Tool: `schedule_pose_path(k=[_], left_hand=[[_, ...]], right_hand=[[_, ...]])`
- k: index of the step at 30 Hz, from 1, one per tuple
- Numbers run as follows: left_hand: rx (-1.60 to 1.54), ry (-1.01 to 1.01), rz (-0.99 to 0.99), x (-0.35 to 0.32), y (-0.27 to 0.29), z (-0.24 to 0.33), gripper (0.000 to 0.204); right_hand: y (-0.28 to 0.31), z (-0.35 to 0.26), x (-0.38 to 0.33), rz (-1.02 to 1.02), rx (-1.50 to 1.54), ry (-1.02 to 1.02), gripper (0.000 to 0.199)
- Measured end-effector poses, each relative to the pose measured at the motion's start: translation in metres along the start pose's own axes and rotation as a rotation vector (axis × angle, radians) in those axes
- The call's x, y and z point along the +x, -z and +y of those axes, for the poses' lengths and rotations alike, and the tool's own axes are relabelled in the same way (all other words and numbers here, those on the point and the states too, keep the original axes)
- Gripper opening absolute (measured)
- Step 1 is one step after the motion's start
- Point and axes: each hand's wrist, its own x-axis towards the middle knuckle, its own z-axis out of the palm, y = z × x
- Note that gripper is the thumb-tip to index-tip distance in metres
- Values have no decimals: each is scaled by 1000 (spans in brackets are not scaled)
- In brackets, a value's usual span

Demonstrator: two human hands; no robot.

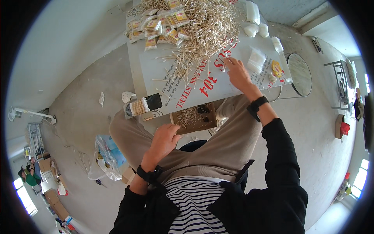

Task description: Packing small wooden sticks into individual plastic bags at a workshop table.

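A large heap of loose cotton swabs (212,27) spreads across the far half of the table (230,85), thinning toward me. At the heap's right edge, my right hand (238,74) reaches down with its thumb and fingertips pinched, seemingly on a cotton swab. Over my lap, my left hand (165,139) has its fingers curled together; whatever they may hold is hidden. It is beside an open cardboard box (212,124) with loose swabs in it, under the table's near edge. A clear bag of swabs (137,108) lies by the table's left corner, against a black piece (154,101).
Filled small packets of swabs (152,26) are piled at the far left. Clear plastic bags (256,60) and a yellow packet (276,68) lie on the right. A round stool (299,74) stands beyond the table. A plastic bag (107,156) sits on the floor at left.
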Motion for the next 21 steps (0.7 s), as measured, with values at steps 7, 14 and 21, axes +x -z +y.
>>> schedule_pose_path(k=[7,14,21], left_hand=[[19,6,-40,4,-3,1,31],[13,-56,36,4,-2,8,32],[-29,4,10,1,2,4,31]], right_hand=[[14,25,11,-16,139,-486,25],[6,-7,73,-135,164,-718,37],[-23,33,75,-51,366,-810,24]])
